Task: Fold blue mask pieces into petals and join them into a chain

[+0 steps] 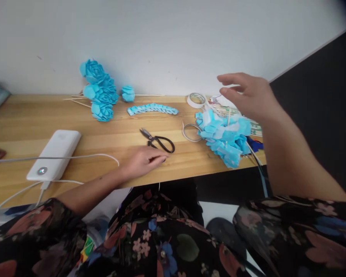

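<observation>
My left hand [144, 163] rests at the table's front edge with its fingers pressed together. Whether anything is between its fingertips cannot be seen. Just beyond it lie black-handled scissors [155, 140], blades pointing away to the left. My right hand [245, 94] is raised above the right side of the table, thumb and forefinger apart, nothing visible between them. Below it sits a heap of blue crepe paper pieces [225, 132]. A pleated blue paper strip [152, 109] lies at mid-table. Behind it is a single blue paper bud [128, 93] on a thin stick.
Several finished blue paper flowers [100, 90] on sticks lie at the back left. A roll of white tape [196, 100] and a thin tape ring [191, 132] are near the heap. A white power bank [54, 154] with cables occupies the left. A wall [167, 46] borders the table's back.
</observation>
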Action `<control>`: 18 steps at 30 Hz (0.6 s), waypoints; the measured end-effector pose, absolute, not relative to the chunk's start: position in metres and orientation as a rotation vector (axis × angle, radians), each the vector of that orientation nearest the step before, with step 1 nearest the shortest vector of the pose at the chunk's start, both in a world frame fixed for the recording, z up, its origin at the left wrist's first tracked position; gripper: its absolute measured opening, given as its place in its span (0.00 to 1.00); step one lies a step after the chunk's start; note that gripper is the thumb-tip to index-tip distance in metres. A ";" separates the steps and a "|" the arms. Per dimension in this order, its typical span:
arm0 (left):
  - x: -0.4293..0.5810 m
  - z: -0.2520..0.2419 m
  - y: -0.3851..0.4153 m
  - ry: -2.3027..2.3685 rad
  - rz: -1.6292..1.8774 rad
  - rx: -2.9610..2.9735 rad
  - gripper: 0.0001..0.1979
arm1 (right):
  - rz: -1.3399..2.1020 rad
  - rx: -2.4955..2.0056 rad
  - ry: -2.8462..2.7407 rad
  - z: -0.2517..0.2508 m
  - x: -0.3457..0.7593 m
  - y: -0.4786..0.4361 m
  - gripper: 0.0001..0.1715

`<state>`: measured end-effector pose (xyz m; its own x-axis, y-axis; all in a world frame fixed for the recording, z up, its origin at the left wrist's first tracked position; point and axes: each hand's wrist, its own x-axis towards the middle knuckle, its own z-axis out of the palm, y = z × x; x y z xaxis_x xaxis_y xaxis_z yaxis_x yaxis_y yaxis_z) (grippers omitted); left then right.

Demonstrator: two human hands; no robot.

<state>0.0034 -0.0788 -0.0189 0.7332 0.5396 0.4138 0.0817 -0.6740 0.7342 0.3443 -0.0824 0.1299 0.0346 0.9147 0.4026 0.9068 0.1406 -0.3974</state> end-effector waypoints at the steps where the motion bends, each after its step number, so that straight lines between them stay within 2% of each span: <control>1: 0.001 -0.014 -0.070 0.526 0.838 2.196 0.13 | 0.022 -1.792 -1.828 0.128 0.353 -0.088 0.22; 6: 0.008 0.007 -0.022 0.781 1.006 1.990 0.14 | -0.068 -2.157 -1.880 0.109 0.379 -0.096 0.18; 10: 0.017 0.007 -0.014 0.855 1.110 1.788 0.17 | -0.186 -2.360 -1.981 0.094 0.385 -0.089 0.12; 13: 0.013 0.002 -0.024 0.837 1.029 1.832 0.16 | -0.176 -2.318 -2.071 0.089 0.386 -0.088 0.11; 18: 0.006 0.000 -0.029 0.870 1.025 1.827 0.16 | -0.066 -2.226 -2.384 0.085 0.385 -0.095 0.14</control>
<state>0.0064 -0.0289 -0.0002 0.4233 0.8537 0.3034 0.1607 -0.4003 0.9022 0.3847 -0.0949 0.0853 -0.0652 0.9960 -0.0608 0.9912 0.0717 0.1116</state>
